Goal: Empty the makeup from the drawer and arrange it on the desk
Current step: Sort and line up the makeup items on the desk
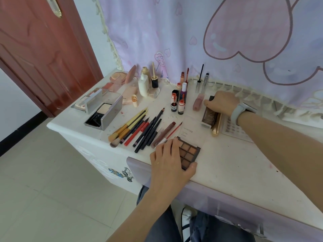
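Your left hand (168, 158) grips the open eyeshadow palette (189, 152); your right hand (222, 102) holds a brown box (209, 115). You're arranging; next, square both on the counter (236, 163).

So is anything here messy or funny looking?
Mostly it's tidy. The white desk has little red smudges near its right edge, and small stains between the pencils and the bottles. The silver powder case lies open, set crooked to the desk edge.
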Demonstrator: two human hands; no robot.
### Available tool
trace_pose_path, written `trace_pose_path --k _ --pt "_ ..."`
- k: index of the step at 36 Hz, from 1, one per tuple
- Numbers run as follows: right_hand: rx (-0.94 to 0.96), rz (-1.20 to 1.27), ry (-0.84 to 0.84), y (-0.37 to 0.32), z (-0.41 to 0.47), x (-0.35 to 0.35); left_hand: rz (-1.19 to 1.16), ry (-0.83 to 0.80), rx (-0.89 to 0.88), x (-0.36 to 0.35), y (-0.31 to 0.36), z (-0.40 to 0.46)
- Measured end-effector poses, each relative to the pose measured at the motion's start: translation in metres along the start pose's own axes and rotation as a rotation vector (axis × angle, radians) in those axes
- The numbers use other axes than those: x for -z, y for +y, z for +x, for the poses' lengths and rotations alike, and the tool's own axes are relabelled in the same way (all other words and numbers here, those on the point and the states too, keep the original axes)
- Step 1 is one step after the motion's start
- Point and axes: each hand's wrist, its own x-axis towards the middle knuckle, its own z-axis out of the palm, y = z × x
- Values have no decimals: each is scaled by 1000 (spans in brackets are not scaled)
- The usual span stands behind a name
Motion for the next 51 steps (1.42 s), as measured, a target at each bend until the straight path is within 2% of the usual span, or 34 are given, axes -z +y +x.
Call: trace_pose_path --k 6,10,16,20,26,31,38,43,51 --pt "33 191 83 -1 -8 9 -34 5 -11 -4 -3 -1" --pt "33 338 175 2 -17 20 -188 11 15 -6 -5 -5" --pt "103 424 250 14 -35 36 -373 141 22 3 -6 -6" --pt "132 447 307 16 -47 53 -456 203 -42 14 -3 6" --pt "225 602 471 5 -61 98 -589 150 -86 41 16 60" --pt "313 719 364 -17 -74 133 -586 93 -152 63 37 107" --pt "435 826 155 -46 -92 149 -565 161 -193 88 35 138" --pt "509 749 118 -63 -93 154 -603 216 -236 93 22 136" --pt "592 708 84 -86 -83 159 -524 286 -231 110 -2 145"
